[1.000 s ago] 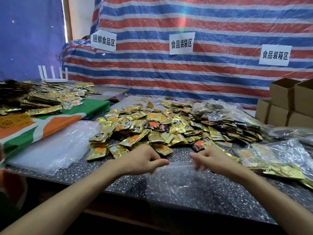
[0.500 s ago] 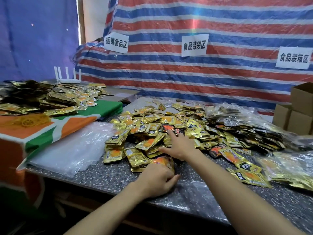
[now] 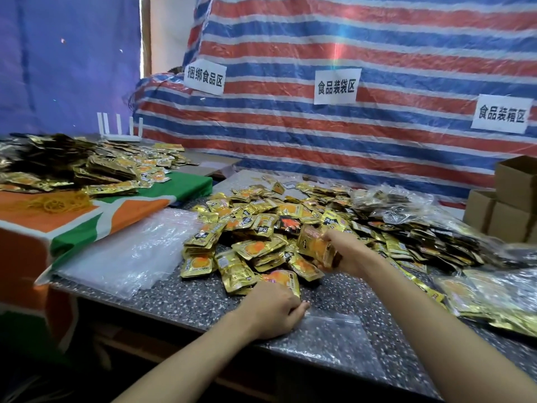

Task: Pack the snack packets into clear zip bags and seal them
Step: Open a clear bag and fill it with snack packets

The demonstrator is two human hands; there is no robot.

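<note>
**Right hand lifts packets, left hand pins the bag**

A red, white and blue striped tarp fills the background. In front of it runs a speckled counter, and on the left a table lies under an orange, green and white cloth.

A broad heap of gold packets covers the middle of the counter. A second heap sits on the cloth. A bag stack of clear plastic lies on the counter left of the main heap. Filled bags of packets lie at the right edge. Brown boxes stand behind them, at the far right. Three white signs with black characters hang on the tarp.

An empty zip bag lies flat on the counter's near edge, just in front of the heap. The left hand rests at the bag's far left corner, fingers curled and pinching its edge. The right hand is over the near side of the heap, fingers closed round a bunch of packets raised a little above the rest.

A white router stands at the back left. Yellow bands lie on the cloth.
</note>
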